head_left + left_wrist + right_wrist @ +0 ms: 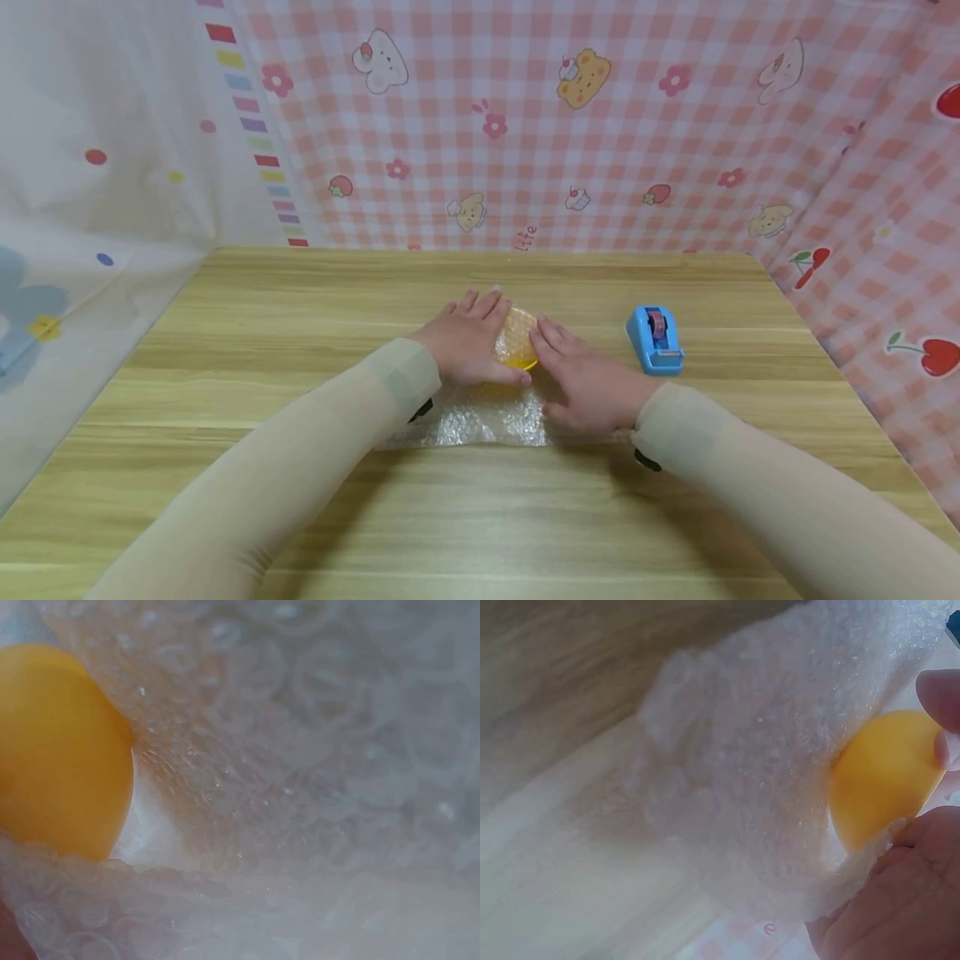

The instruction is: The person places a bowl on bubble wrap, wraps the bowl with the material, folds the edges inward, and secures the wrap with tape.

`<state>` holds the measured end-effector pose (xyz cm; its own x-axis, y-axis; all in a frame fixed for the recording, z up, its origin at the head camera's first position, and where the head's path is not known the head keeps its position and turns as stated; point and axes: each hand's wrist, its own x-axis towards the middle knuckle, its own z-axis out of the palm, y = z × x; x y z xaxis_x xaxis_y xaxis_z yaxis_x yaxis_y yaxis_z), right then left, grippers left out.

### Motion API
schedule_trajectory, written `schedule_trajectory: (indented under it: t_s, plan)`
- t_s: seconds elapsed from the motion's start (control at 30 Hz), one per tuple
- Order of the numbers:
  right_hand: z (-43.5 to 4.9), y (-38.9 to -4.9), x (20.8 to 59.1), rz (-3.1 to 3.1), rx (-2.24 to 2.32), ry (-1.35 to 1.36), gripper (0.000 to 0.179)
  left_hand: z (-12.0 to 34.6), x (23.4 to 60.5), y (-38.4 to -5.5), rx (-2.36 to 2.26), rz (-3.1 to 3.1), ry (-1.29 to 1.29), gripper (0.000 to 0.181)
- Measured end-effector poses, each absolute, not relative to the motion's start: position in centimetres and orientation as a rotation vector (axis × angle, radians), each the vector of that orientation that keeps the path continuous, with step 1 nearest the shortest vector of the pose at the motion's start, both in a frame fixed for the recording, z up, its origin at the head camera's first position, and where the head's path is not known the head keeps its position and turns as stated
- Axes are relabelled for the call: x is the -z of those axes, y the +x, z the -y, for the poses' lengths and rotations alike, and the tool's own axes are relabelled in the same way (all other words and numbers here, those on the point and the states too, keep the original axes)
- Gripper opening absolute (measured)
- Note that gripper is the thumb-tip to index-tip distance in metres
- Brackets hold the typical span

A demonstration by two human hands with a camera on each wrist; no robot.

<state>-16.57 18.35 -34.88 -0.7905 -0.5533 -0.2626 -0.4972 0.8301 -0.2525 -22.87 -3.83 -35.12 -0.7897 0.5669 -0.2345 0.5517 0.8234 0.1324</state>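
A smooth, round yellow bowl-like thing (60, 750) lies among clear bubble wrap (491, 417) at the middle of the table. In the head view a sheet of the wrap covers its top, and its yellow rim shows at the near side. My left hand (468, 342) lies over its left side, fingers straight and the thumb reaching along the near rim. From the right, my right hand (592, 383) rests its straight fingers against the wrapped edge. In the right wrist view the wrap stands open around the yellow thing, with a thumb (939, 697) right at its edge.
A light blue tape dispenser (656, 340) with a pink roll stands to the right of my right hand. The wood-grain table (480, 517) ends at a pink checked cloth (480, 167) behind and at the right; a white cloth (112, 208) hangs at the left.
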Motion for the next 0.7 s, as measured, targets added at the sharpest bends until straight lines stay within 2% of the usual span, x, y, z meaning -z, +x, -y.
schedule_trajectory:
  t_s: [0.3, 0.53, 0.7]
  plan:
    - [-19.4, -16.0, 35.1, -2.738, 0.32, -0.702, 0.102, 3.9, 35.0, -22.8, -0.11, -2.739, 0.841, 0.126]
    - [-20.6, -15.5, 34.9, -2.784, 0.349, -0.552, 0.091, 3.9, 34.9, -22.8, -0.123, -2.74, 0.834, 0.126]
    - [-21.1, -14.9, 34.7, -2.792, 0.29, -0.56, 0.084, 3.9, 35.1, -22.8, -0.128, -2.742, 0.841, 0.125]
